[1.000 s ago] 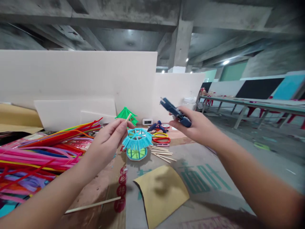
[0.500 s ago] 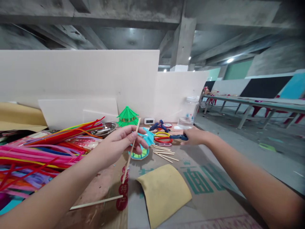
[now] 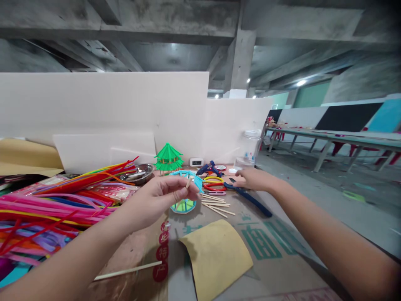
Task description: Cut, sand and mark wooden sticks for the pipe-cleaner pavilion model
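Note:
My left hand (image 3: 171, 192) is closed in a pinch on a thin wooden stick (image 3: 189, 182), seen almost end-on. Behind it are a light-blue model piece (image 3: 197, 180) and a round blue-and-green piece (image 3: 184, 205), both partly covered by the hand. My right hand (image 3: 250, 179) hovers at the near end of dark-blue-handled pliers (image 3: 255, 202), fingers apart; whether a fingertip still touches them I cannot tell. Yellow- and red-handled tools (image 3: 214, 184) lie just left of the pliers. Several short sticks (image 3: 216, 204) lie in front of these.
A green pagoda-like model (image 3: 168, 156), a small clock (image 3: 196, 161), a blue glue gun (image 3: 210, 168) and a clear jar (image 3: 247, 148) stand at the back. Colourful pipe cleaners (image 3: 46, 209) heap up at left. Curved sandpaper-like sheet (image 3: 219, 255) lies in front; a longer stick (image 3: 128, 271) lies nearby.
My right hand has loosened from the pliers, which now lie angled toward the lower right. The stick in my left hand has turned from upright to pointing nearly along my view.

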Tool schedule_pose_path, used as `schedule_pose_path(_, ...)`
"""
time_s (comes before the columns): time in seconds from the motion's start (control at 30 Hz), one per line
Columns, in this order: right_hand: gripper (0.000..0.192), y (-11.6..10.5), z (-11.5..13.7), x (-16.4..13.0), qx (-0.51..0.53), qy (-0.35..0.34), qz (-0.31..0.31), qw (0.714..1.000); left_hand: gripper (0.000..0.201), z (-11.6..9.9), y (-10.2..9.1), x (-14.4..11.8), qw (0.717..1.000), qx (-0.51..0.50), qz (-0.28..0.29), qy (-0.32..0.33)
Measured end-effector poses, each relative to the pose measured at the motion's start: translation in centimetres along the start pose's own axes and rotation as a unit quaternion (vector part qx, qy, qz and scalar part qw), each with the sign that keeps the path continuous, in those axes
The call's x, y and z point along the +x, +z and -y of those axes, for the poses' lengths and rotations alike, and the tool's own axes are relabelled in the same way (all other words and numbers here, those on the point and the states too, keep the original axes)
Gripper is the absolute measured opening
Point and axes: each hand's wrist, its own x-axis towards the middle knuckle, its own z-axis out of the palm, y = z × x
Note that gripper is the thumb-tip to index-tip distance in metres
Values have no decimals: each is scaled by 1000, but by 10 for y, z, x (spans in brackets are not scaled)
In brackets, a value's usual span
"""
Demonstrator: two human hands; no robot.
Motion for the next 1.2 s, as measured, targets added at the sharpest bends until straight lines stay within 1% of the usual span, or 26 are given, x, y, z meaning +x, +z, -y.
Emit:
schedule_pose_path(0.03,44,-11,9,-5,6,-5,-28,1000,18,1,2,-1,1000,-27,-2,-9)
schedule_pose_path(0.1,44,-31,34,-20,21,-20,-96,995,20,2,8,-2,994,-99,-15,-32)
schedule_pose_path(0.13,43,-39,49,-29,38,-45,-138,989,21,4,12,-2,989,-136,-26,-46)
schedule_pose_path(0.17,43,-45,66,-39,77,-121,-208,967,22,5,17,-2,983,-167,-39,-60)
schedule_pose_path(0.2,53,-48,84,-48,100,-213,-246,940,24,7,21,-1,978,-190,-51,-71)
schedule_pose_path(0.23,62,-49,101,-58,95,-306,-252,913,27,10,26,0,973,-207,-62,-80)
schedule_pose_path(0.27,60,-48,116,-66,73,-378,-251,888,29,13,29,1,970,-217,-67,-86)
schedule_pose_path(0.3,49,-45,129,-73,54,-434,-267,859,32,16,32,3,969,-222,-68,-88)
schedule_pose_path(0.37,37,-39,146,-83,42,-457,-263,848,33,23,34,6,973,-212,-60,-76)
schedule_pose_path(0.4,34,-37,150,-86,52,-459,-277,843,33,25,33,6,978,-189,-52,-68)
schedule_pose_path(0.43,33,-36,151,-87,80,-451,-292,840,32,28,33,5,987,-145,-38,-61)
schedule_pose_path(0.5,38,-39,150,-86,187,-408,-324,833,31,32,34,2,999,5,8,-50)
schedule_pose_path(0.53,42,-42,148,-83,252,-370,-326,832,32,34,36,-1,993,96,44,-46)
schedule_pose_path(0.57,46,-45,147,-79,313,-329,-313,834,34,37,39,-4,979,184,82,-42)
schedule_pose_path(0.6,49,-48,146,-74,362,-295,-287,836,37,41,44,-8,958,258,118,-36)
schedule_pose_path(0.63,50,-49,145,-69,400,-270,-257,837,42,45,48,-11,938,314,148,-26)
schedule_pose_path(0.7,50,-47,144,-61,452,-250,-183,837,46,56,56,-18,910,376,176,-4)
schedule_pose_path(0.77,52,-36,140,-59,467,-233,-126,843,45,68,58,-24,900,398,175,16)
schedule_pose_path(0.8,53,-27,138,-61,458,-225,-112,853,45,73,57,-25,901,399,170,23)
schedule_pose_path(0.87,55,-7,133,-70,422,-212,-103,875,48,83,52,-27,904,395,159,28)
schedule_pose_path(0.9,54,4,131,-77,412,-212,-90,882,50,87,49,-26,906,394,155,29)
schedule_pose_path(1.03,50,40,127,-95,398,-202,-8,895,53,95,42,-24,905,395,155,34)
schedule_pose_path(1.13,48,53,128,-97,376,-206,9,904,52,96,42,-22,906,391,158,26)
schedule_pose_path(1.2,47,55,126,-95,347,-231,13,909,51,97,43,-22,905,393,163,24)
